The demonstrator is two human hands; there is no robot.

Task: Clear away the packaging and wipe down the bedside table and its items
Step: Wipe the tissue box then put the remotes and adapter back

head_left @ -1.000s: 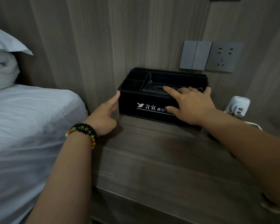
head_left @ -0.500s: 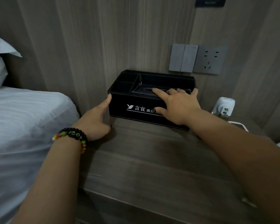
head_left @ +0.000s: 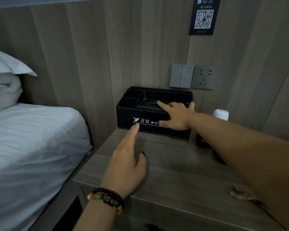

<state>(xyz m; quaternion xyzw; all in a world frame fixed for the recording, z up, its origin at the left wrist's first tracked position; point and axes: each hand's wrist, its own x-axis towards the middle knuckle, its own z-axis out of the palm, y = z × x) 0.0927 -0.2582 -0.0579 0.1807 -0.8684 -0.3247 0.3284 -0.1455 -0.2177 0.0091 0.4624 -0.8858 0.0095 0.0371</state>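
Note:
A black tissue box organiser (head_left: 128, 114) with white lettering stands at the back of the wooden bedside table (head_left: 182, 177), against the wall. My right hand (head_left: 177, 115) lies over its right front corner, fingers spread straight across the top and thumb against the front face. My left hand (head_left: 127, 164) hovers over the table in front of the box, fingers straight, its index fingertip at the lower front face. A bead bracelet circles my left wrist.
A bed with a white sheet (head_left: 32, 147) and pillow (head_left: 5, 64) lies to the left. Switches and a socket (head_left: 193, 76) sit on the wall behind, a QR sign (head_left: 203, 17) above. A white plug adapter (head_left: 221, 114) and a dark object (head_left: 203, 142) stand to the right.
My left hand left the box's left side and drew back over the table in front of it. My right hand stays on the box. The camera tilted up and back.

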